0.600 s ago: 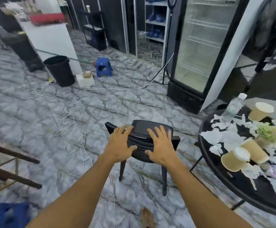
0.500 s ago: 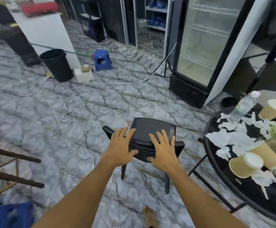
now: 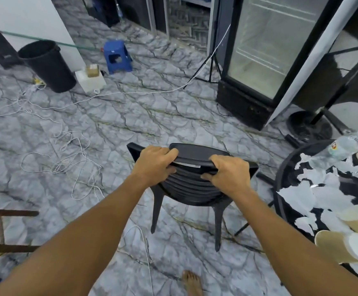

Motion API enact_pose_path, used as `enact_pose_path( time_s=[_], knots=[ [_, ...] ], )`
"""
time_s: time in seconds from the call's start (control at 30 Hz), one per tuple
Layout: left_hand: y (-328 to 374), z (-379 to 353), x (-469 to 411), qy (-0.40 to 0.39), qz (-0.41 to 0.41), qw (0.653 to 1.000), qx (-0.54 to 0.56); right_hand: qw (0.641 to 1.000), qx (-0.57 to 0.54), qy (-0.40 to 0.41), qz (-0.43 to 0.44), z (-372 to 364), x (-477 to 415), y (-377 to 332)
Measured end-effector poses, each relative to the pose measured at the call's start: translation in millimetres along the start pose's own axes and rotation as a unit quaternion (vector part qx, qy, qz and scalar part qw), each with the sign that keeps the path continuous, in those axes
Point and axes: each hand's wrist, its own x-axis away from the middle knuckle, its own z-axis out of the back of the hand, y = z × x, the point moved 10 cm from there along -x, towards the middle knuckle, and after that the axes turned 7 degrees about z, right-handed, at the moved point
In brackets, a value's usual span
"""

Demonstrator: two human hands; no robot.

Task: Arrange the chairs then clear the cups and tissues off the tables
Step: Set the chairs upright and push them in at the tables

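Now | both hands (image 3: 155,165) (image 3: 229,175) clamped on chair (image 3: 192,186) backrest | seat faces away

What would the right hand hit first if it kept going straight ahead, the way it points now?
The right hand is already closed on the chair backrest, so the chair is first. Beyond it only bare floor shows, then probably the fridge; depth is unclear.

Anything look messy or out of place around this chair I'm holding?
Yes. Paper cups lie tipped over among torn tissues on the round table at right, and loose white cables sprawl across the floor at left.
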Motion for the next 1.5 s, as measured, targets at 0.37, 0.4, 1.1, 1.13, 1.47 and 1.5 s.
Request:
enact_pose_path(
  time_s=[0.37,0.4,1.1,1.13,1.47,1.5],
  knots=[
    [23.8,8.3,42.9,-0.01,-0.051,0.998,0.035,0.999,-0.036,0.005,-0.028,12.6,45.4,-29.0],
    [27.4,16.5,50.5,-0.004,-0.06,0.997,0.038,0.998,-0.044,0.019,-0.037,20.1,54.1,-32.0],
    [309.0,125.9,209.5,-0.042,-0.38,0.918,0.11,0.942,0.029,0.111,-0.315,216.9,420.1,-81.2],
    [329.6,123.3,215.8,-0.044,-0.392,0.912,0.111,0.937,0.036,0.123,-0.326,226.1,440.7,-79.7],
    [486.2,91.4,251.9,-0.054,-0.45,0.875,0.17,0.9,0.05,0.119,-0.417,258.5,591.6,-10.2],
    [489.9,91.4,245.6,-0.055,-0.44,0.879,0.176,0.896,0.042,0.118,-0.426,260.8,597.5,0.7]
  ],
)
